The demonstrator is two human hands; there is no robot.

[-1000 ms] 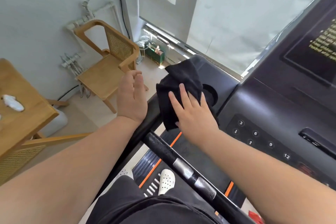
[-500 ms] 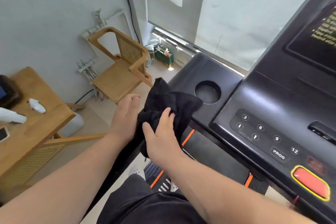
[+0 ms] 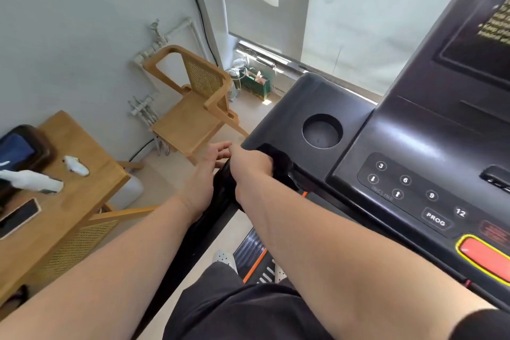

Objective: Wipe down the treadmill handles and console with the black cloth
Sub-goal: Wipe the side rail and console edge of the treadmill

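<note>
Handle wipe under way: right hand (image 3: 249, 171) grips soft black cloth (image 3: 278, 161) round black tubular treadmill handle (image 3: 201, 232); left hand (image 3: 205, 176) loosely spread alongside. Next, likely: slide the cloth down the handle.

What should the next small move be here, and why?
Probably slide the right hand down along the left handle toward the body. It grips the black cloth round the handle's top end, right by the console, and the bar below the cloth shows bare, so it seems unwiped. The left hand lies open beside the handle.
</note>
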